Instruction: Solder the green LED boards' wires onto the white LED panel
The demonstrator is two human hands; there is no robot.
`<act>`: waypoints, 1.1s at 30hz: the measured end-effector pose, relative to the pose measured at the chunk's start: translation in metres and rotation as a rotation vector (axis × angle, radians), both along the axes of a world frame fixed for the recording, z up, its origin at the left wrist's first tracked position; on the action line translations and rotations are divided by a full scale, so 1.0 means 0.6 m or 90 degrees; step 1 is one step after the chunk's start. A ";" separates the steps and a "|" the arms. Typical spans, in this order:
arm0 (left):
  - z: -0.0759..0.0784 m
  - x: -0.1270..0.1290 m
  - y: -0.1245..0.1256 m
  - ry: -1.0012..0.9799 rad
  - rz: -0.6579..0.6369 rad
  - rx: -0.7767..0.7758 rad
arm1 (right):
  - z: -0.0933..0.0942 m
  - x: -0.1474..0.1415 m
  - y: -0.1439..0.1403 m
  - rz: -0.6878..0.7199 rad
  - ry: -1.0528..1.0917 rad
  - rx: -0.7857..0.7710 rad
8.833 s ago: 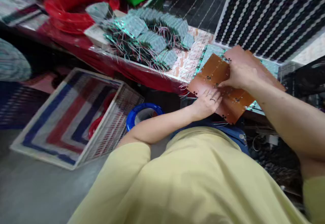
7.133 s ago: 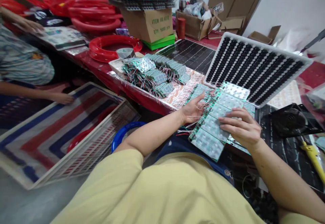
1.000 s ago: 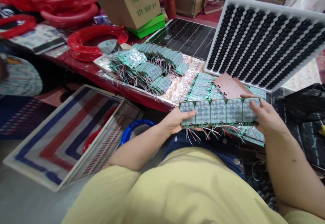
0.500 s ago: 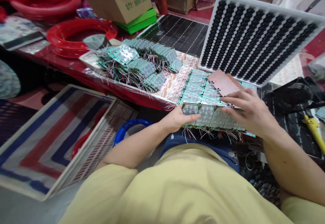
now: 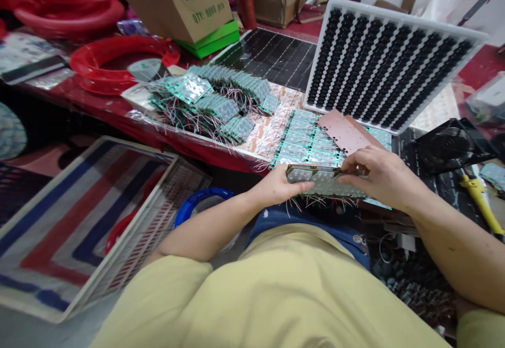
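Observation:
A panel of joined circuit boards (image 5: 326, 185) stands tilted on its edge at the near side of the table, with thin wires hanging from its lower side. My left hand (image 5: 276, 186) grips its left end, thumb across the front face. At the upper right edge, my right hand (image 5: 384, 175) pinches the same panel between thumb and fingers. Just behind lie more wired circuit board panels (image 5: 302, 136), laid flat. A bare copper-brown board (image 5: 349, 131) rests askew on top of them, beyond my right fingers.
Stacks of small wired boards (image 5: 213, 100) lie to the left. A white-framed tray of black parts (image 5: 386, 63) leans behind the panels. On the right are a black fan (image 5: 452, 145) and a yellow-handled tool (image 5: 479, 200). A crate (image 5: 94, 221) stands lower left.
The panel in my hands has tipped so that less of its face shows. My right hand has shifted along its top edge, fingers now bent more tightly. The view has moved slightly.

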State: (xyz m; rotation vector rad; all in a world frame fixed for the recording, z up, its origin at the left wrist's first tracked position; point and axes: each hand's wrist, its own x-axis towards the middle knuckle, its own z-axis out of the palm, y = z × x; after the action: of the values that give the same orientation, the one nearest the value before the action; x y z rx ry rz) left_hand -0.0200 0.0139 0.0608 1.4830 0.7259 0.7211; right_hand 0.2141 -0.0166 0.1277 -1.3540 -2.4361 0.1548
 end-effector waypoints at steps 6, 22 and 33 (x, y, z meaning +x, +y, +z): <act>0.000 0.006 -0.005 0.004 0.033 0.011 | 0.008 -0.010 0.003 -0.064 -0.118 -0.041; -0.003 0.011 -0.020 -0.026 0.128 -0.077 | 0.010 -0.017 0.006 -0.109 -0.086 -0.104; 0.015 0.009 -0.017 -0.026 0.136 -0.060 | 0.043 -0.009 0.017 -0.091 0.008 -0.236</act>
State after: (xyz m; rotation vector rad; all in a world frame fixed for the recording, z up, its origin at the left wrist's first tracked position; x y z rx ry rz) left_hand -0.0145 0.0039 0.0700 1.3134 0.8840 0.8649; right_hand 0.2084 -0.0063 0.1534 -1.6657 -2.3679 0.6018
